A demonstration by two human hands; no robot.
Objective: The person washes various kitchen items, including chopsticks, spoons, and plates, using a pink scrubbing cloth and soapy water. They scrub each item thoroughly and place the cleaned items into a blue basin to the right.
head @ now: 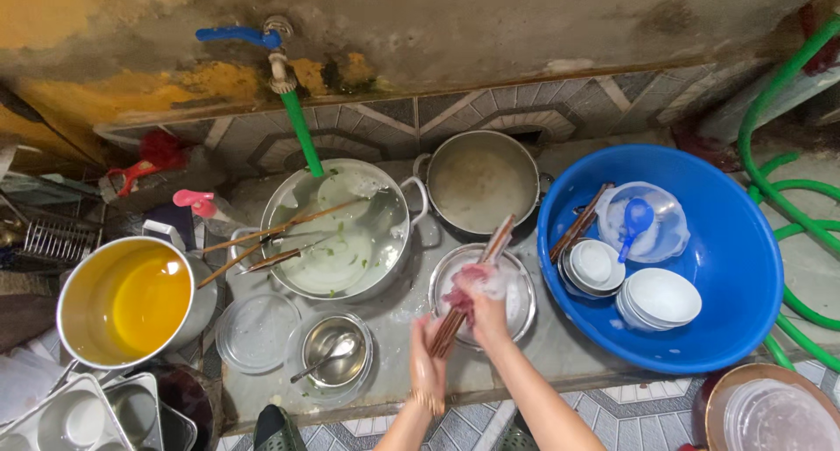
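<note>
Both hands work one bundle of chopsticks [472,285]: the left hand [427,363] is closed around the lower ends, and the right hand [484,298] presses a soapy pink scrubber [466,280] along the shafts, over a shallow steel plate [518,298] on the wet counter [394,307]. With suds on both palms, a stick could slip out of the bundle, I judge, and fall to the tiled floor [630,412] past the counter's near edge, which lies just under the wrists. Room is tight: a steel bowl with a spoon [332,350] sits just left, a large pan of murky water [346,228] with more chopsticks lies behind it, and a blue basin [726,267] of rinsed bowls crowds the right. A wide elbow swing could knock the bowl stacks.
</note>
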